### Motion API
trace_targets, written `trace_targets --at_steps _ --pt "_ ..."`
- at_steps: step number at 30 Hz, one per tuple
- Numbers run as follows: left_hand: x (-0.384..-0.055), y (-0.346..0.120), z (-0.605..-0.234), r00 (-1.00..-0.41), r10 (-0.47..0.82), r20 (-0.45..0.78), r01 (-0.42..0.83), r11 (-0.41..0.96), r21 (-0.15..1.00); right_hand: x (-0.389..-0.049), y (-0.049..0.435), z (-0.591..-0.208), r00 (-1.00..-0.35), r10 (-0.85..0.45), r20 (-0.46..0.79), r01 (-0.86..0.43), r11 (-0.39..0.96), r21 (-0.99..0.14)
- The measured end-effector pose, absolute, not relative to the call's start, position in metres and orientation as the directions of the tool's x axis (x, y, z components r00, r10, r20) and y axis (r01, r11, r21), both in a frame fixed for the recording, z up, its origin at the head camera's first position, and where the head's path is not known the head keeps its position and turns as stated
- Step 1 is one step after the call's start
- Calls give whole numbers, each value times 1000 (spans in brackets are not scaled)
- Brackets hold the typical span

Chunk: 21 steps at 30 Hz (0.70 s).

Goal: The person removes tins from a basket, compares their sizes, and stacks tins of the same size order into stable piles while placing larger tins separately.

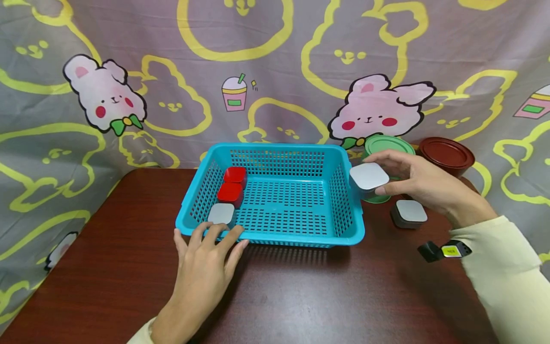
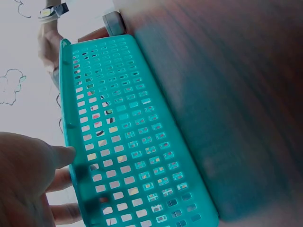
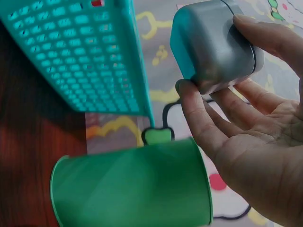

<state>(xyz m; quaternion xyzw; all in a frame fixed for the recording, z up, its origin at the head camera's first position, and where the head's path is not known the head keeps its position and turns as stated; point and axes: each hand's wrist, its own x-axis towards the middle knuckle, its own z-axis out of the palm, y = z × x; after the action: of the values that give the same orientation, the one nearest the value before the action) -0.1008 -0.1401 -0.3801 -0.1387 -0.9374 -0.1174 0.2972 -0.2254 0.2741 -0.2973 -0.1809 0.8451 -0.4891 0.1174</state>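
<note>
My right hand [image 1: 421,179] holds a small square silver tin [image 1: 369,177] by its sides, thumb near and fingers behind, raised beside the right end of a blue perforated plastic basket [image 1: 275,237]. In the right wrist view the tin [image 3: 218,45] is gripped between thumb and fingertips. My left hand [image 1: 208,265] grips the basket's near rim at its left corner, fingers over the edge. The left wrist view shows the thumb against the basket wall [image 2: 123,137]. Inside, along the left wall, sit two red tins [image 1: 235,175] and a silver tin [image 1: 221,214].
Another silver tin [image 1: 409,213] stands on the dark wooden table [image 1: 301,291], right of the basket. Behind the right hand are a green lidded canister [image 1: 388,145] and a dark red lidded one [image 1: 447,152]. A patterned cloth [image 1: 275,76] hangs along the back.
</note>
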Motion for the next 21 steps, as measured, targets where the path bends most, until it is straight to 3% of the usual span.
trace_targets --at_steps 13,21 --pt "-102 -140 -381 -783 192 592 332 934 136 -208 322 -325 -957 -291 15 -165 496 -853" --pt "-102 -141 -382 -774 194 603 338 931 135 -203 342 -344 -959 -283 12 -150 472 -869"
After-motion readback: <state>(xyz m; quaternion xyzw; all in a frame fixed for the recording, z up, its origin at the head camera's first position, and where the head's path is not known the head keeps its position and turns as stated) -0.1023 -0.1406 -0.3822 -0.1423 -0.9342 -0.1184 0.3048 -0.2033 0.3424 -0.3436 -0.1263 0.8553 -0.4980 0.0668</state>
